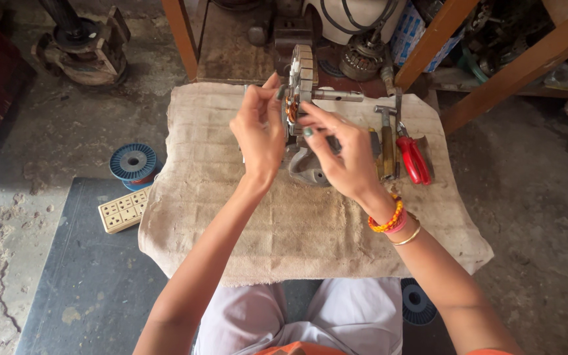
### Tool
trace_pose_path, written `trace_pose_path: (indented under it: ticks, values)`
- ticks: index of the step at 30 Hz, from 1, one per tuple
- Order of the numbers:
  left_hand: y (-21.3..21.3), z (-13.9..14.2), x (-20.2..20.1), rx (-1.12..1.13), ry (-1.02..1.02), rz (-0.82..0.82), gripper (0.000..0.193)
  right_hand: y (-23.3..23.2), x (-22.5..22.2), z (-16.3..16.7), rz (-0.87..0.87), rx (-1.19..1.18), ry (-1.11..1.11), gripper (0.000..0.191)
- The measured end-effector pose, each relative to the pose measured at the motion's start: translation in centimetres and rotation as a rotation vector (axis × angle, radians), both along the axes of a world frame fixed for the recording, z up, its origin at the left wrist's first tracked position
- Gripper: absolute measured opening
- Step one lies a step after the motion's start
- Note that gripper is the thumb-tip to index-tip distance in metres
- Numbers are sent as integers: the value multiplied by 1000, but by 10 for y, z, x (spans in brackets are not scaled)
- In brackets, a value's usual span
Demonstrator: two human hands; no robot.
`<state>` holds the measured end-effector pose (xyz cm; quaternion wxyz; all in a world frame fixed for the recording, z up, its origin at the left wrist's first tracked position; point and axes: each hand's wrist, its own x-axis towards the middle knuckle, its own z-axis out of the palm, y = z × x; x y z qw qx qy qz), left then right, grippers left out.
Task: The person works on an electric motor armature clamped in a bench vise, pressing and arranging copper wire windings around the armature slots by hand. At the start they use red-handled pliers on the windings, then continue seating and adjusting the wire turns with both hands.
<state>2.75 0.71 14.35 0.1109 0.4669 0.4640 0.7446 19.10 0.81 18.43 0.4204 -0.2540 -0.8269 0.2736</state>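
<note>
My left hand [258, 128] grips the side of a motor stator [302, 72], a stack of grey metal plates with copper windings, held upright over a beige cloth [231, 197]. My right hand [340, 148] is at the stator's lower front, fingertips pinching at the copper windings. Bead bracelets and a bangle circle the right wrist. A grey metal motor housing piece [307, 172] lies on the cloth just under both hands.
A hammer [386, 141] and red-handled pliers [414, 158] lie on the cloth at right. A blue wire spool [133, 162] and a cream switch board [124, 209] sit on the floor at left. Wooden table legs and motor parts stand behind.
</note>
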Motion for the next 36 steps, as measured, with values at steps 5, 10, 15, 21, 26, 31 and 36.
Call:
trace_pose_path:
  ticks: [5,10,15,21,26,31,36]
  values:
    - [-4,10,3,-71,158,97,12,12,-9,8,192,-685,80,34]
    - [-5,12,-3,77,361,193,14,30,10,15,32,-319,131,20]
    - [-7,8,-5,37,380,130,24,41,20,19,-189,-23,-22,21]
    - [-5,-3,-12,34,366,68,25,56,27,0,-303,296,-166,31]
    - [-10,-22,-21,102,451,88,32,54,47,-27,-369,415,-274,40]
    - [-13,-33,-3,241,1092,76,43,37,58,-31,-349,69,-358,41]
    - [-20,-32,6,187,1329,174,46,18,66,-16,-91,-416,-297,31]
